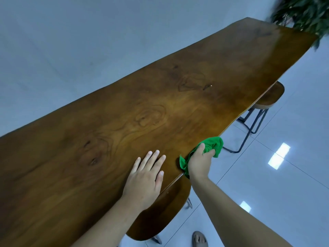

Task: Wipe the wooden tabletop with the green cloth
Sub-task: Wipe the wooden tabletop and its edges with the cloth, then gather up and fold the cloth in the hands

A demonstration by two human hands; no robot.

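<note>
Wooden tabletop [160, 97]: left hand [145, 179] flat, green cloth [213, 145] at edge.

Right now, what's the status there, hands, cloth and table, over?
Left hand flat on the wooden tabletop, empty. Right hand gripping the green cloth at the near edge. Nothing in the way on top; plant overhangs far end.

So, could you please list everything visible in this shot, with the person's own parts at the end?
wooden tabletop: one, brown, runs from near left to far right
green cloth: one, bunched on the tabletop's near edge, gripped by the right hand
stools: two, brown seats, one tucked under the far stretch, one under the near edge
plant: one, dark green, far end
tiled floor: pale, glossy
left hand: flat on the tabletop
right hand: closed on the cloth
foot: one, in a sandal, bottom edge
</note>
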